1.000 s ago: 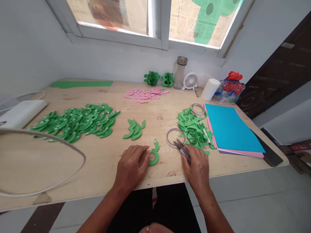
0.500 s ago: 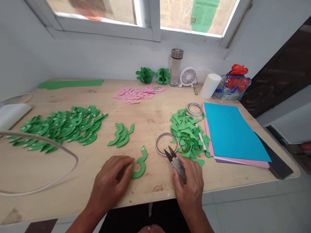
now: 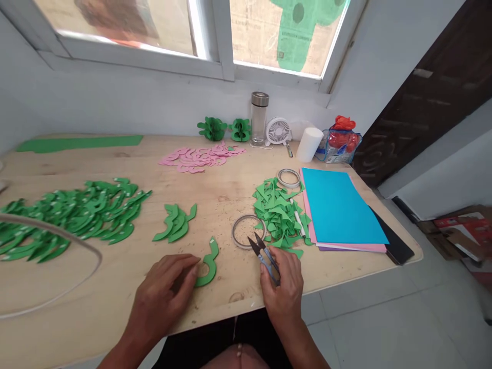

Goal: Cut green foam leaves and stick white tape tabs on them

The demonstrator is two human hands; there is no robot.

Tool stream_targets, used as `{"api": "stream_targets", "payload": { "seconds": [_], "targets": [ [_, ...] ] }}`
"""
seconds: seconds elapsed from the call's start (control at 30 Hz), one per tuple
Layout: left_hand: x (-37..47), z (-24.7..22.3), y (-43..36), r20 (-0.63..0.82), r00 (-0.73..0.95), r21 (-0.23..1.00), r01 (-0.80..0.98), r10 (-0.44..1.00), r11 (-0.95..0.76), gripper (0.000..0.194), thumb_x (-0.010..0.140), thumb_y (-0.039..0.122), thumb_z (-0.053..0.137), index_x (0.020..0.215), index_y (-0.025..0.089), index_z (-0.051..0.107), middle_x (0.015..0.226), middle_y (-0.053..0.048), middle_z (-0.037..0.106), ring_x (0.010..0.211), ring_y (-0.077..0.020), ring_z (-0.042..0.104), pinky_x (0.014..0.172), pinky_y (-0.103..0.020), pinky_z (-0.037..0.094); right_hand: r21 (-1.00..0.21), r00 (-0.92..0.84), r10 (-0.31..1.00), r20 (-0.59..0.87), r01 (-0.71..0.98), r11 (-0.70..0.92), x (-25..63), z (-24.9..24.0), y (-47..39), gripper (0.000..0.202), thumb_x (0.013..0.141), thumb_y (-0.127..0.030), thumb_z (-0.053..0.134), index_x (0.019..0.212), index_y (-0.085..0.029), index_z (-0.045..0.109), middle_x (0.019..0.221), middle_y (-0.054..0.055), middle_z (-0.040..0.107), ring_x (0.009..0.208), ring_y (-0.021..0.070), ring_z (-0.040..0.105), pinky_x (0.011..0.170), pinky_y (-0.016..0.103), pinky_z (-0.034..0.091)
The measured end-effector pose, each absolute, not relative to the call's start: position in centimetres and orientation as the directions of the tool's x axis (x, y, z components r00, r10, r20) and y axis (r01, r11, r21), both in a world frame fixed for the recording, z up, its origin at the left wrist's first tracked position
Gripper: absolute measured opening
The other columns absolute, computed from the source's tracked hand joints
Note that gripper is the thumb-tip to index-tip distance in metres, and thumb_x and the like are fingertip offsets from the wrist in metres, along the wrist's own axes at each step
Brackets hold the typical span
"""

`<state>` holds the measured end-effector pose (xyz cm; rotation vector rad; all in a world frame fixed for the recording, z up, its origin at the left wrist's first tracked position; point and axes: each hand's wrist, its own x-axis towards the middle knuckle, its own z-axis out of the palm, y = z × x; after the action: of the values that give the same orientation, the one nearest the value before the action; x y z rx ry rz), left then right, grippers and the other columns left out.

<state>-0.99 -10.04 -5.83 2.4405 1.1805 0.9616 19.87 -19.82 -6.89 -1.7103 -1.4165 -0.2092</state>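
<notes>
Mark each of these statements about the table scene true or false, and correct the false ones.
1. The right hand holds the snips. True.
2. The left hand rests on the pink cutouts. False: the left hand is beside a curved green piece.
3. The fan stands between the bottle and the white roll. True.
4. The sheet on top of the stack is yellow. False: the top sheet is blue.
5. The snips' blade tips are apart. True.
</notes>
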Motion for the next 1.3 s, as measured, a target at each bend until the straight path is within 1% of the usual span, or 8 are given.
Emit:
{"api": "stream_targets", "payload": {
  "seconds": [0.27,0.37,0.57,0.7,0.87,0.97,1.17,1.3],
  "targets": [
    [-1.2,-4.6,-10.3,0.476,0.302,0.648,0.515,0.826,-0.561,0.012,0.085,0.030,0.051,0.084,0.024,0.061,0.084,-0.003,0.069,0.079,-0.0198,0.066,0.074,-0.032,0.052,-0.597,0.457,0.631,0.626,0.803,0.010,19.6,-6.9,-20.2,0.031,0.086,-0.022,0.053,0.117,-0.019,0.053,0.093,0.009,0.064,0.084,0.0215,0.060,0.073,0.039,0.052],
    [-0.3,-2.6,-9.5,0.434,0.372,0.681,0.461,0.821,-0.569,0.015,0.085,0.032,0.050,0.082,0.024,0.062,0.081,-0.002,0.070,0.075,-0.0189,0.066,0.070,-0.030,0.052,-0.636,0.521,0.592,0.616,0.772,-0.017,19.6,-7.2,-20.2,0.033,0.086,-0.024,0.052,0.118,-0.018,0.053,0.092,0.009,0.063,0.083,0.0210,0.061,0.071,0.037,0.054],
    [5.4,0.7,-4.5,0.378,0.638,0.529,0.445,0.670,-0.722,0.021,0.084,0.028,0.044,0.080,0.021,0.063,0.084,-0.005,0.071,0.082,-0.0214,0.065,0.076,-0.034,0.048,-0.654,0.556,0.573,0.603,0.755,-0.045,19.5,-7.3,-20.2,0.033,0.085,-0.025,0.053,0.117,-0.018,0.054,0.093,0.009,0.063,0.084,0.0205,0.062,0.072,0.035,0.054],
    [10.5,1.4,-1.5,0.244,0.780,0.432,0.445,0.577,-0.785,0.020,0.080,0.023,0.047,0.085,0.020,0.066,0.091,-0.005,0.072,0.086,-0.0207,0.064,0.073,-0.030,0.046,-0.665,0.580,0.561,0.590,0.743,-0.069,19.5,-7.2,-20.2,0.033,0.085,-0.024,0.053,0.117,-0.018,0.054,0.094,0.009,0.063,0.083,0.0203,0.062,0.071,0.034,0.054],
    [11.7,1.9,-1.5,-0.017,0.870,0.341,0.469,0.494,-0.815,0.014,0.075,0.023,0.051,0.077,0.023,0.066,0.080,-0.002,0.071,0.074,-0.0201,0.064,0.061,-0.027,0.040,-0.700,0.616,0.544,0.570,0.711,-0.072,19.6,-7.4,-20.3,0.034,0.085,-0.024,0.053,0.118,-0.018,0.053,0.096,0.010,0.063,0.084,0.0206,0.062,0.073,0.036,0.053],
    [10.0,1.2,-3.5,0.024,0.903,0.326,0.399,0.430,-0.857,0.012,0.075,0.024,0.055,0.079,0.023,0.066,0.078,-0.003,0.069,0.076,-0.0206,0.062,0.067,-0.030,0.041,-0.716,0.625,0.546,0.559,0.695,-0.064,19.7,-7.4,-20.3,0.034,0.085,-0.025,0.053,0.119,-0.018,0.053,0.095,0.009,0.064,0.084,0.0204,0.062,0.074,0.036,0.053],
    [8.2,-1.0,-6.7,0.054,0.915,0.116,0.392,0.400,-0.913,0.009,0.075,0.011,0.056,0.074,0.020,0.060,0.081,-0.007,0.066,0.082,-0.0233,0.058,0.070,-0.034,0.039,-0.735,0.640,0.542,0.545,0.675,-0.058,19.7,-7.3,-20.3,0.033,0.085,-0.028,0.054,0.117,-0.018,0.054,0.096,0.009,0.064,0.085,0.0201,0.062,0.075,0.036,0.053],
    [8.0,-1.3,-6.5,0.071,0.907,0.149,0.402,0.416,-0.903,0.017,0.080,0.011,0.048,0.069,0.020,0.057,0.082,-0.006,0.066,0.083,-0.0213,0.057,0.071,-0.033,0.038,-0.755,0.659,0.527,0.538,0.654,-0.048,19.7,-7.5,-20.3,0.033,0.085,-0.029,0.054,0.116,-0.018,0.055,0.097,0.009,0.064,0.084,0.0192,0.062,0.076,0.034,0.053]
  ]
}}
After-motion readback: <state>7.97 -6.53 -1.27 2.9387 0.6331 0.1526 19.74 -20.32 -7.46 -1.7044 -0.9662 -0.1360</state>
